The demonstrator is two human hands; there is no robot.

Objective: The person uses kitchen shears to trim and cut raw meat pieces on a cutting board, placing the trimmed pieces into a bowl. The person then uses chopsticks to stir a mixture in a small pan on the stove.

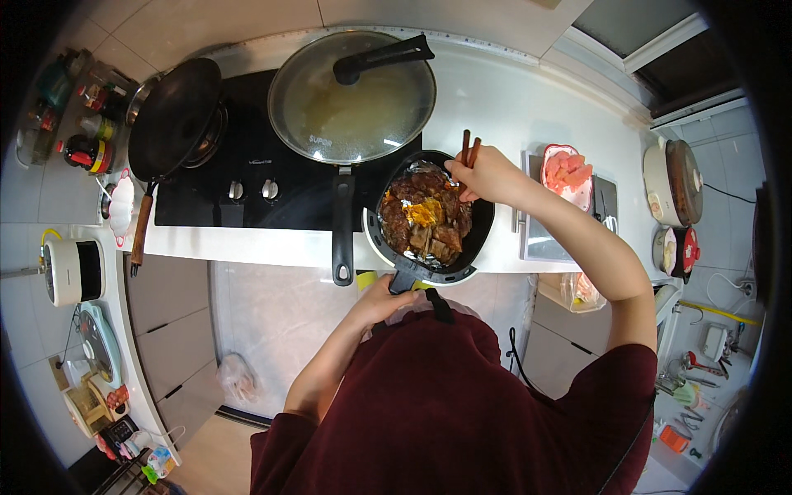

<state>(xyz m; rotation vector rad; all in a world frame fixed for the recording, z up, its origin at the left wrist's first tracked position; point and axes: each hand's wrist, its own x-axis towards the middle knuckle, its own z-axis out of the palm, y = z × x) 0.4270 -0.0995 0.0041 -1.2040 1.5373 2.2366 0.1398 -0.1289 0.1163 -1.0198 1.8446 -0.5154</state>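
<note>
My left hand (382, 302) is closed on the handle (403, 282) of a black air fryer basket (484, 230) at the counter's front edge. The basket holds browned meat pieces (405, 229) and an orange-yellow food (424, 213) on crumpled aluminium foil (427, 259). My right hand (482, 176) grips a pair of dark wooden chopsticks (468, 150) over the basket's right side; their lower ends are partly hidden by the fingers and reach down beside the meat.
A glass-lidded pan (352, 124) stands on the black hob (260, 213), its handle (343, 223) jutting over the counter edge. A black wok (176, 117) leans at the left. At the right, a red-rimmed dish (568, 173) of pink fruit pieces rests on a grey-topped scale or board (544, 242).
</note>
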